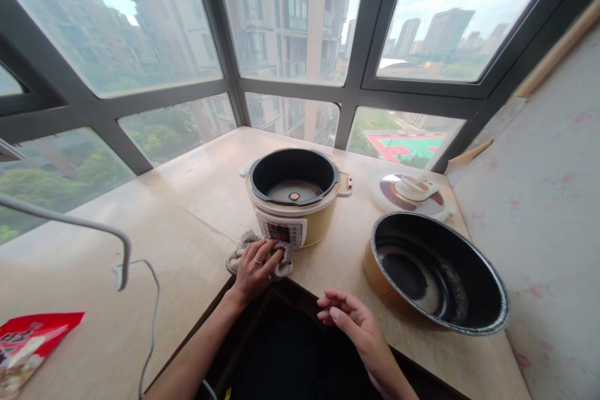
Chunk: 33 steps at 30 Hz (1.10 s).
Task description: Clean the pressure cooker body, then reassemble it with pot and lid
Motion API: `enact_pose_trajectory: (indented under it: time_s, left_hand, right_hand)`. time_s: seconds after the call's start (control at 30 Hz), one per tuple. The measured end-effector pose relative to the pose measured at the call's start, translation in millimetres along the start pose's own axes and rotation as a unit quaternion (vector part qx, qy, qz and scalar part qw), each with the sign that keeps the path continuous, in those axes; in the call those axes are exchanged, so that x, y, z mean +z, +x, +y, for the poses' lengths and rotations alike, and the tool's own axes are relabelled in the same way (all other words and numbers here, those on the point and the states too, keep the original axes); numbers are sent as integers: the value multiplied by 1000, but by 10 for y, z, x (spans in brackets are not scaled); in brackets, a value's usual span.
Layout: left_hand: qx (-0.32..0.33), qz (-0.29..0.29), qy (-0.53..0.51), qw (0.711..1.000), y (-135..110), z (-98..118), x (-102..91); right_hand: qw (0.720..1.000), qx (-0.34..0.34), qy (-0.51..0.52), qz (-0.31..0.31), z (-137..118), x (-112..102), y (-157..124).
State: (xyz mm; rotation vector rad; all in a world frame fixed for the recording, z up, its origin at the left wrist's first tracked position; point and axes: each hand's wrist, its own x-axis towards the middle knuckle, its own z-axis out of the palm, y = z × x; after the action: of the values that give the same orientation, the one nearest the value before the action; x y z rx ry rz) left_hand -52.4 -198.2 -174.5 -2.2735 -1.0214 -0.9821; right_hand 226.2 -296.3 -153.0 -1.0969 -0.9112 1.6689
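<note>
Head view: one bunched cloth [284, 264] lay at the near side of the cooker [323, 225] on the tabletop [197, 256]; your left hand [253, 267] had its grip curled over it. Your right hand [356, 320]: grip half-open, holding nothing. Risk: hard rubbing could have tripped the control panel [294, 233].

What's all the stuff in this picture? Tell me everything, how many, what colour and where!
Cooker: one, cream and yellow, black inside, middle of counter
Cloth: one, greyish-brown, in front of cooker
Pot: one, gold outside, black inside, right
Lid: one, white and brown, behind pot
Packet: one, red, bottom left
Cord: at least one, grey, left
Counter: one, beige, underneath
Dark shape: one, black, bottom middle, unclear
Window frames: several, grey, back
Wall: one, pale, pink-flowered, right
Buildings: several, greyish, outside
Trees: many, green, outside
Court: one, red and green, outside
Left hand: one, ringed, on cloth
Right hand: one, near pot
</note>
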Motion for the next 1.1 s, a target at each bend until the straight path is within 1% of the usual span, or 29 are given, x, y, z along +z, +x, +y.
enact_pose_trajectory:
  time_s: [0.1, 0.17, 0.23, 0.3, 0.33, 0.4, 0.47, 0.5, 0.57, 0.6, 0.67, 0.8, 0.87, 0.93, 1.0, 1.07, 1.1]
  left_hand:
    - [-36, 10, 17, 999, -113, -188, -53]
    - [-67, 0, 25, 997, -154, -289, -61]
    - [-117, -12, 29, 993, -168, -377, -53]
    - [-178, -3, 32, 983, -147, -446, -51]
    - [-211, 12, 32, 977, -120, -470, -61]
    - [-278, 63, 22, 958, -37, -478, -116]
    - [-335, 124, -4, 934, 68, -416, -215]
    - [-356, 151, -21, 922, 116, -355, -273]
    - [-388, 184, -61, 901, 179, -176, -381]
    - [-405, 190, -82, 890, 191, -61, -422]
    - [-434, 182, -127, 873, 177, 206, -464]
    - [-442, 131, -237, 855, 137, 802, -453]
    - [-452, 91, -309, 832, 185, 1081, -453]
    - [-469, 54, -368, 801, 295, 1321, -470]
    - [-481, 18, -414, 773, 449, 1514, -488]
    - [-474, -21, -462, 750, 621, 1661, -492]
    - [-462, -42, -488, 740, 705, 1722, -486]
  right_hand:
    - [1000, 1, -4, -2, 55, 1, 3]
    - [1000, 1, -8, -6, 60, 9, 0]
    - [1000, -1, -9, -10, 52, 10, -8]
    - [1000, -1, -11, -10, 40, 0, -23]
    - [1000, 0, -13, -9, 33, -7, -33]
    - [1000, 0, -15, -5, 20, -20, -56]
    - [1000, -2, -13, -1, 3, -17, -81]
    - [1000, -2, -11, 1, -9, -7, -93]
    - [1000, -1, -6, 5, -38, 28, -112]
    - [1000, 0, -5, 6, -53, 50, -117]
    - [1000, -1, -5, 8, -75, 89, -120]
    - [997, -47, -53, 17, -69, 103, -134]
    - [994, -66, -89, 12, -66, 85, -172]
    - [991, -82, -109, -7, -95, 68, -233]
    - [988, -106, -110, -30, -164, 58, -311]
    - [985, -130, -103, -40, -254, 40, -401]
    - [985, -138, -101, -30, -297, 24, -452]
